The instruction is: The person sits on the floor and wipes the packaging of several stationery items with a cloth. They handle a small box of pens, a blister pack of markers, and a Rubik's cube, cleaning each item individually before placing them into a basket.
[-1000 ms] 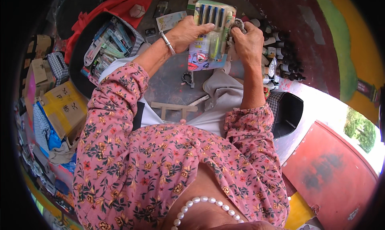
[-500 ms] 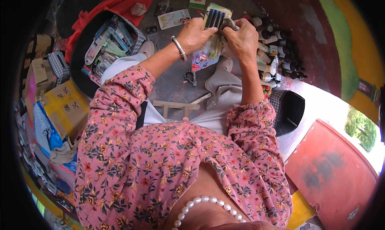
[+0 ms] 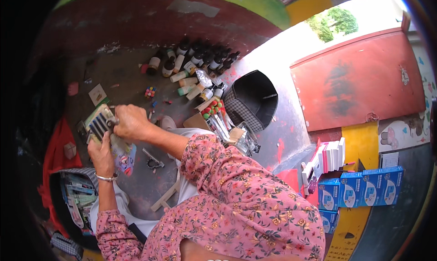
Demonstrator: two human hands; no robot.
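Note:
My left hand (image 3: 101, 154), a bangle at its wrist, is closed on the lower edge of a pale pack (image 3: 101, 110) with several dark blue stick-like pens (image 3: 98, 125) in a row. My right hand (image 3: 131, 123) is closed at the pack's right side, its fingers around a small dark grey thing (image 3: 110, 123) whose kind I cannot make out. Below the hands shows a colourful printed sheet (image 3: 124, 160); whether it joins the pack is unclear. A black bead bracelet (image 3: 152, 163) lies on the floor nearby.
Dark-capped bottles (image 3: 196, 58) and tubes cluster ahead, near a puzzle cube (image 3: 150, 92). An open checked box (image 3: 246, 107) stands right of them. A bin of packaged stationery (image 3: 77, 170) is at lower left. Blue boxes (image 3: 351, 191) and a red panel (image 3: 359, 79) are at right.
The view has swung to the right, so the hands and pack now appear farther left and the blue boxes have come into sight. Both hands keep their hold at the pack.

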